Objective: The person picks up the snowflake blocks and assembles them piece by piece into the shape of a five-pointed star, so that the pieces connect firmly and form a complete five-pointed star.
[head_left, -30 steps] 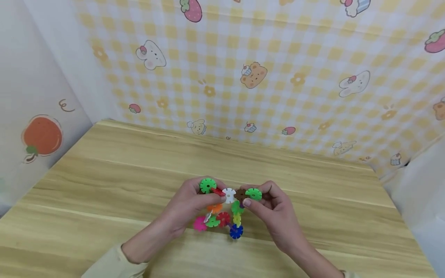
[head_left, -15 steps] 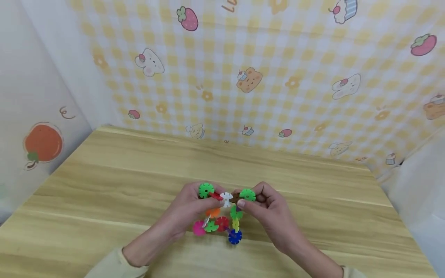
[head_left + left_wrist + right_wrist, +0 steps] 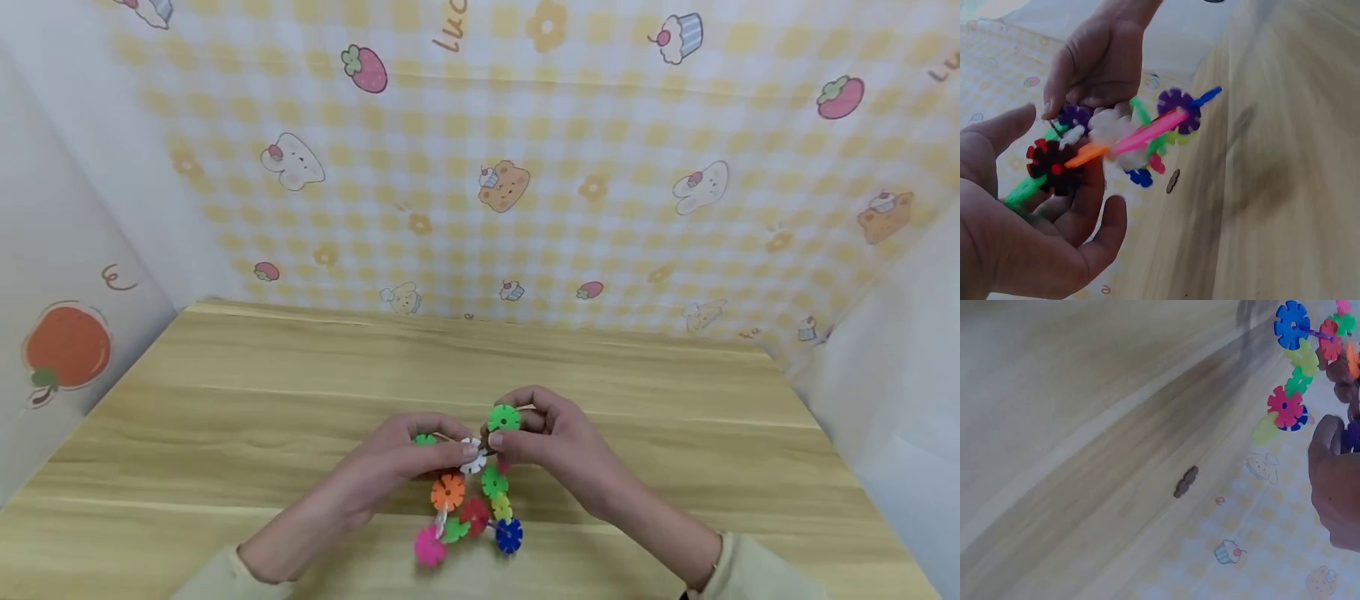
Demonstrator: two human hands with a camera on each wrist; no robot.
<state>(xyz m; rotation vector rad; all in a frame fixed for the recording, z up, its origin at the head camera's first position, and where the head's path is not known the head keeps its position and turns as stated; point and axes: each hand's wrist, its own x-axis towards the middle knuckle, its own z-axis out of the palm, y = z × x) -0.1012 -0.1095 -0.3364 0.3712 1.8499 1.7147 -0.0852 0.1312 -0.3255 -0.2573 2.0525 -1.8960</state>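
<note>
A chain of interlocking snowflake discs (image 3: pixel 447 492) in many colours hangs between the two hands. My left hand (image 3: pixel 397 467) has its thumb over a white disc (image 3: pixel 472 460) at the chain's top, and part of a green disc (image 3: pixel 424 439) shows behind it. With thumb and fingers, my right hand (image 3: pixel 555 437) pinches the chain just below a bright green disc (image 3: pixel 503 418). Below hang a red disc (image 3: pixel 474 517), a pink disc (image 3: pixel 430 546) and a blue disc (image 3: pixel 508 536). In the left wrist view a dark red disc (image 3: pixel 1055 167) lies near the left fingers.
A wood-grain table (image 3: pixel 262 367) stretches under both hands. A yellow checked cloth (image 3: pixel 450 150) with cartoon prints hangs behind it, and white panels stand at both sides. Both wrist views show a small brown lobed shape (image 3: pixel 1186 481) on the wood.
The hands have come closer together, the right one moving left with its green disc turned toward the white one. The loop has swung lower. The head view has tilted up.
</note>
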